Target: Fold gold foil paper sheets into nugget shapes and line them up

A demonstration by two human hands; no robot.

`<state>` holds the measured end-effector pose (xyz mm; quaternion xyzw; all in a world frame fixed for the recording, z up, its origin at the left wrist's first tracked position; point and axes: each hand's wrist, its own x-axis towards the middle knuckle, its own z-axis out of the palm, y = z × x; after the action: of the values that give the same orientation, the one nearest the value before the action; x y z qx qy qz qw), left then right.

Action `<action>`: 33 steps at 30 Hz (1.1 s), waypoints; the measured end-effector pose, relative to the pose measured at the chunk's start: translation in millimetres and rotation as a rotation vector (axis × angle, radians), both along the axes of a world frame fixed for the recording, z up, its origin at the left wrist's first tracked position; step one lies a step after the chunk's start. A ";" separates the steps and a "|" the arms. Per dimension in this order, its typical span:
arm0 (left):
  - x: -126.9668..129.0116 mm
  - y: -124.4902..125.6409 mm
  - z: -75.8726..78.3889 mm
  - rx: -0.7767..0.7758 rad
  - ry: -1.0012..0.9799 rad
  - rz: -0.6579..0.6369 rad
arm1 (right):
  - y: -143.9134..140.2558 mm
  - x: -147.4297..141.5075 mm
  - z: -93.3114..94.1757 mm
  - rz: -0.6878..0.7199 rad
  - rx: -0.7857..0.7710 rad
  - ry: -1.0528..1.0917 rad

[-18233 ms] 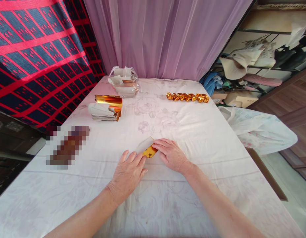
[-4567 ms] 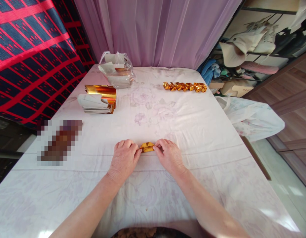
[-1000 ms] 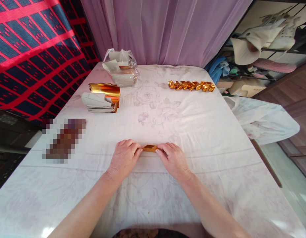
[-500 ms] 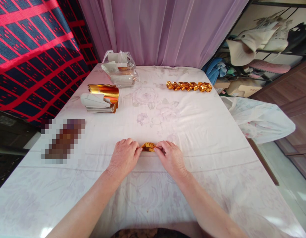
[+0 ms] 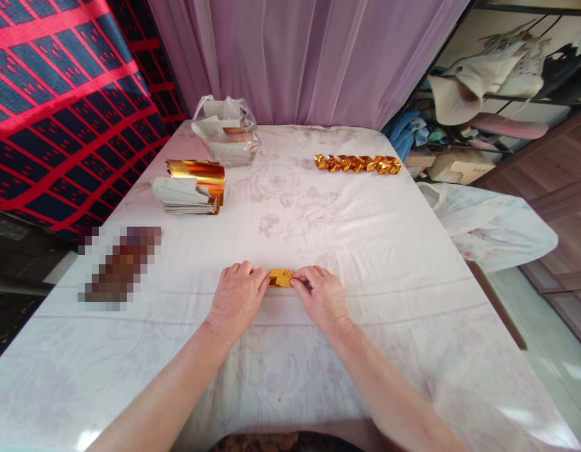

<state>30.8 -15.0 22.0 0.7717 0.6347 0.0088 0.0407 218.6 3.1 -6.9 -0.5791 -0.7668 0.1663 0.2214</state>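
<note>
Near the front edge of the tabletop [image 5: 413, 351], around its middle, both hands are resting knuckles up on the white cloth. The left hand [image 5: 236, 300] is curling its fingers and pinching the left end of a small folded gold foil piece [image 5: 280, 277]. The right hand [image 5: 322, 300] is doing the same on the right end, fingers bent and closed on it. Farther, toward the left edge, a stack of foil sheets [image 5: 191, 188] is lying. At the far edge, a plastic bag [image 5: 226, 130] is sitting toward the left corner and a row of folded gold pieces [image 5: 357, 164] toward the right.
</note>
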 end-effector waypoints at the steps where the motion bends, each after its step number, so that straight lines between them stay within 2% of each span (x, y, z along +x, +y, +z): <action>1: 0.0 0.2 -0.2 0.003 0.006 -0.002 | 0.1 -0.3 0.2 -0.002 -0.005 -0.003; 11: -1.3 1.4 -1.7 -0.019 0.001 0.040 | -1.2 -1.7 -1.5 0.003 0.006 -0.028; 22: -7.4 6.6 0.2 -0.070 -0.146 0.084 | -4.6 -6.7 -0.4 -0.031 0.019 -0.102; 29: -7.7 6.7 -0.9 -0.044 -0.173 0.093 | -12.2 -26.3 0.4 -0.146 0.119 -0.164; 33: -8.0 7.2 -1.6 -0.032 -0.175 0.105 | -12.4 -35.5 -0.2 -0.205 0.114 -0.117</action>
<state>22.8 -7.8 20.4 0.7330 0.6682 0.0681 0.1075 183.1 -9.2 -7.2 -0.6495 -0.7235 0.0648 0.2246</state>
